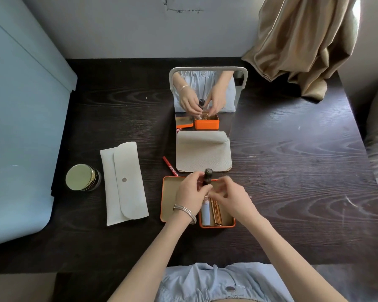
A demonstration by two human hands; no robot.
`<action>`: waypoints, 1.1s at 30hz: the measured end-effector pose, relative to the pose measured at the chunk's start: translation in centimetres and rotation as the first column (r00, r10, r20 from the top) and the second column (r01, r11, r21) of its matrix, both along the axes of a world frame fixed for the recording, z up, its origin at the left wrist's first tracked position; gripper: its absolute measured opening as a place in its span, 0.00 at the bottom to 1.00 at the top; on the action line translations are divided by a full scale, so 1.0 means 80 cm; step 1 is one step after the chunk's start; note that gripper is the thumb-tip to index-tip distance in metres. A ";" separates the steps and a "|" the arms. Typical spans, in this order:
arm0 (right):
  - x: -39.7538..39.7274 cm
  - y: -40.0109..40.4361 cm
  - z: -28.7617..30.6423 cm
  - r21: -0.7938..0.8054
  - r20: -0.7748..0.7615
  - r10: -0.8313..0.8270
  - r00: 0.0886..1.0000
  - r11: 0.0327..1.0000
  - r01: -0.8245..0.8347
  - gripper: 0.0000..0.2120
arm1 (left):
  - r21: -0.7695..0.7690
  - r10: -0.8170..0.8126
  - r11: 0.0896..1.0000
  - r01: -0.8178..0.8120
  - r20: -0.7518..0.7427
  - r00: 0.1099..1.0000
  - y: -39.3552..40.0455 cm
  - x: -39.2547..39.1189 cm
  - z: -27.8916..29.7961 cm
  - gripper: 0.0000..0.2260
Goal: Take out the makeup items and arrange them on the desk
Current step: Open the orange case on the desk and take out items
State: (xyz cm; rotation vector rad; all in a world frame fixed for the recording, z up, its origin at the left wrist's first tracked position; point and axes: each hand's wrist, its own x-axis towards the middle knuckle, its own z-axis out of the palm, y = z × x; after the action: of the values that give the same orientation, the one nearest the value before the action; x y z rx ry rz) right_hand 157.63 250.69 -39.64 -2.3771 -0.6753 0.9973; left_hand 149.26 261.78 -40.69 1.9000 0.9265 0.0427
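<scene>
— Where was the orange tin [216, 225]?

— It sat open on the dark wood surface [292, 171], right in front of the person, with its lid [169, 192] lying just beside it on the left, inside up.

— And the hands?

— Both were over the tin. The left hand [189, 192], bracelets on its wrist, was curled round a dark tube [207, 178] and held it upright above the tin's far end. The right hand [231, 196] hovered close by, fingers bent, its fingertips near the tube's lower part; I could not tell whether it gripped anything.

— What lay inside?

— A pale tube [205, 212] and some slim gold-coloured sticks [217, 213], side by side.

— Anything else out?

— A red pencil [169, 166] lay beyond the lid, next to the base of a standing mirror [205, 101]. Further left were a white pouch [123, 184] with a snap, then a jar with a gold lid [81, 177].
</scene>
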 end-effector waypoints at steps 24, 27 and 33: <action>0.020 -0.002 -0.009 0.383 -0.489 -0.467 0.737 0.644 0.662 0.04 | -0.220 0.168 0.965 -0.140 0.118 0.979 0.021 -0.013 0.005 0.11; 0.033 0.000 -0.015 0.380 -0.461 -0.538 0.706 0.599 0.705 0.05 | -0.220 0.140 0.969 -0.109 0.130 0.982 0.023 -0.003 0.013 0.11; 0.063 0.001 -0.015 0.456 -0.290 -0.669 0.685 0.532 0.713 0.03 | -0.236 0.104 0.969 -0.072 0.123 0.987 0.022 0.001 0.015 0.11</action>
State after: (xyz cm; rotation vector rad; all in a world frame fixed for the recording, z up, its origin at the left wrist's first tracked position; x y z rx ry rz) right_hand 162.65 250.78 -40.82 -1.7952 0.0815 0.4413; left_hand 149.37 263.52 -39.47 1.6200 0.8836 0.1099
